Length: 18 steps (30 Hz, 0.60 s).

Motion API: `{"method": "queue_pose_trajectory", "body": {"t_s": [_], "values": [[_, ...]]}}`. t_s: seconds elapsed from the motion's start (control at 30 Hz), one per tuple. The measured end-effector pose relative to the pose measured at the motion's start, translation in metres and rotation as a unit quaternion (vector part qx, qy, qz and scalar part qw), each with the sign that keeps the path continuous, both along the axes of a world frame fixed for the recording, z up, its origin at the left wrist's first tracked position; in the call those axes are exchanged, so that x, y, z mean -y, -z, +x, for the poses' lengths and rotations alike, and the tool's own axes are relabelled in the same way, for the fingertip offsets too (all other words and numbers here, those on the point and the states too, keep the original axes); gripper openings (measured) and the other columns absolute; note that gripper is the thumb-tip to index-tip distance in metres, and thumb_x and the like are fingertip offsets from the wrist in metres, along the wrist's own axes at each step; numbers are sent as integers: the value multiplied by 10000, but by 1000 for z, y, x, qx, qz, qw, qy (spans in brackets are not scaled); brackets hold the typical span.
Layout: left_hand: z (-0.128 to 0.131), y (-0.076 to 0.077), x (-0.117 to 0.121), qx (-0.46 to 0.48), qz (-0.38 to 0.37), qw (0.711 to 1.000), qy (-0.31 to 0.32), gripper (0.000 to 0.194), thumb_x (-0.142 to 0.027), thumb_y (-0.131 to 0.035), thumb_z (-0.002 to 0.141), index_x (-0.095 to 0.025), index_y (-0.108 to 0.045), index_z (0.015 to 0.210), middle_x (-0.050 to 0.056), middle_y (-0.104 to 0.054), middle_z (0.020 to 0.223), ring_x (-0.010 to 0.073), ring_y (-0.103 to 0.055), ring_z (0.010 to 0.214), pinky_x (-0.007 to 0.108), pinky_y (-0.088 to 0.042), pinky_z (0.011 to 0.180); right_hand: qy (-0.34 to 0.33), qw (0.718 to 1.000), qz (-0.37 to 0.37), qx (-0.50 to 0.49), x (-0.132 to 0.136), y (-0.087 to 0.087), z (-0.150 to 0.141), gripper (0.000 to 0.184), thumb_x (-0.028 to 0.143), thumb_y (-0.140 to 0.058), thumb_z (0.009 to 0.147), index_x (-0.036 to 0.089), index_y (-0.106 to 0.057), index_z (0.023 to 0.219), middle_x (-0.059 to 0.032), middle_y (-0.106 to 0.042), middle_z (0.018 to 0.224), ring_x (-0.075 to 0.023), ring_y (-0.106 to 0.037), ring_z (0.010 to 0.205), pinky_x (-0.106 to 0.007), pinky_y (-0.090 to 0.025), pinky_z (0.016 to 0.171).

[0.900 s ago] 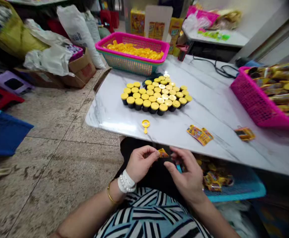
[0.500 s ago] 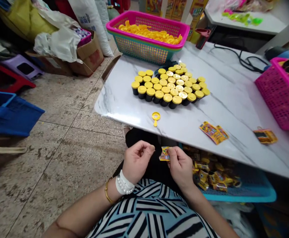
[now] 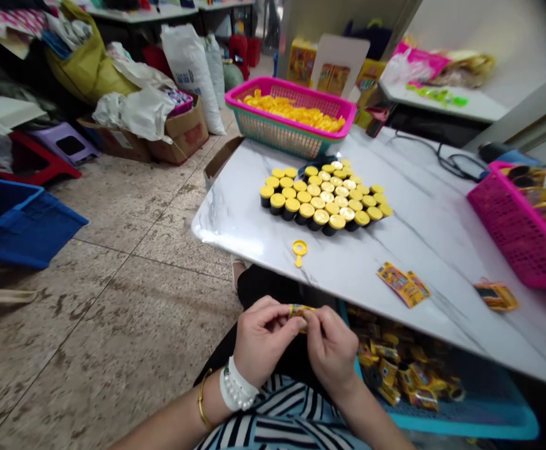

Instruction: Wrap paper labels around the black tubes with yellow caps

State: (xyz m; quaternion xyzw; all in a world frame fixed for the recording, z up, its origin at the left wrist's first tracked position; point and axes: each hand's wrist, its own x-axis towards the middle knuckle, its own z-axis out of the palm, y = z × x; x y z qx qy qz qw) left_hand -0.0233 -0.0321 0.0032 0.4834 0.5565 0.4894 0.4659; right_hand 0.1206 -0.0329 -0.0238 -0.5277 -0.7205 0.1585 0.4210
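1. Right now, the person's left hand (image 3: 263, 342) is closed, with its thumb and finger pinching a small yellow packet (image 3: 299, 309).
2. The right hand (image 3: 333, 350) is closed too, and it seems to pinch the packet's other end. Holding it from 2 sides likely makes it firm, so it can't slip.
3. The packet is up over the lap, just in front of the table (image 3: 441, 250). That spot is probably easy for looking down at tiny things.
4. On the table, black cups with yellow lids (image 3: 318, 203) stand close together, likely to save room. I count about 40, but the back is too bunched to be sure.
5. 1 yellow ring with a handle (image 3: 299, 255) lies alone between the cups and the hands, maybe for easy reach.
6. Further right lie 2 bright paper cards (image 3: 401, 284), overlapping, then 1 little bunch (image 3: 496, 296). I can't tell how many bits are in it.
7. 2 baskets sit on the table: a pink-and-green basket (image 3: 277, 135) of yellow plastic bits and a pink basket (image 3: 511, 231) of wrapped things. Their high sides probably stop spills.
8. 1 blue tray (image 3: 479, 427) sits low, partly under the table, with too many wrapped bits to count.
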Motion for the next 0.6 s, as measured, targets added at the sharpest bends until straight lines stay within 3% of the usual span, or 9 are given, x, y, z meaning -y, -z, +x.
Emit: {"method": "queue_pose_trajectory", "body": {"t_s": [0.1, 0.2, 0.3, 0.37, 0.43, 0.5, 0.6], "values": [[-6, 1, -10, 38, -18, 999, -10, 106, -268, -779, 738, -162, -783, 731, 65, -652, 765, 128, -567, 657, 218, -443, 571, -43, 998, 46, 29, -12, -8, -1, 284, 180, -505, 989, 196, -554, 709, 17, -536, 616, -102, -510, 533, -228, -372, 519], [-14, -2, -23, 95, -86, 992, 7, 213, -352, -779, 751, -144, -756, 710, 28, -611, 610, 89, -498, 516, 197, -371, 476, -46, 995, 73, 46, -40, -29, 12, 229, 198, -535, 983, 189, -607, 766, 6, -576, 652, -111, -556, 591, -226, -417, 577], [-16, -9, -36, 168, -141, 976, 19, 320, -438, -781, 747, -125, -714, 743, 12, -616, 567, 34, -381, 373, 175, -229, 377, 49, 982, 137, 118, -80, -57, 32, 133, 269, -590, 961, 186, -675, 902, -22, -613, 759, -137, -585, 679, -254, -453, 659], [-14, -15, -46, 214, -153, 964, 28, 339, -436, -801, 726, -116, -702, 783, 50, -693, 673, 18, -391, 351, 165, -204, 360, 120, 957, 149, 216, -106, -70, 40, 214, 325, -631, 934, 208, -688, 1103, -50, -639, 887, -167, -605, 754, -273, -446, 643], [-10, -21, -56, 256, -169, 951, 33, 351, -408, -829, 694, -109, -708, 832, 67, -718, 723, 8, -400, 340, 154, -189, 350, 150, 929, 132, 312, -125, -75, 42, 262, 337, -664, 902, 237, -692, 1144, -61, -639, 939, -197, -610, 804, -279, -408, 589], [-6, -28, -66, 298, -183, 937, 27, 380, -383, -861, 651, -104, -713, 862, 48, -705, 692, 2, -396, 333, 143, -170, 339, 152, 909, 114, 370, -135, -75, 39, 199, 321, -681, 878, 238, -713, 1057, -69, -639, 957, -216, -606, 835, -280, -378, 564], [-2, -35, -77, 353, -193, 915, 11, 394, -347, -900, 584, -102, -687, 807, 23, -685, 659, 1, -405, 342, 131, -153, 322, 154, 906, 113, 379, -138, -70, 32, 153, 319, -683, 858, 216, -692, 970, -95, -641, 1097, -229, -605, 906, -279, -377, 572]]}}
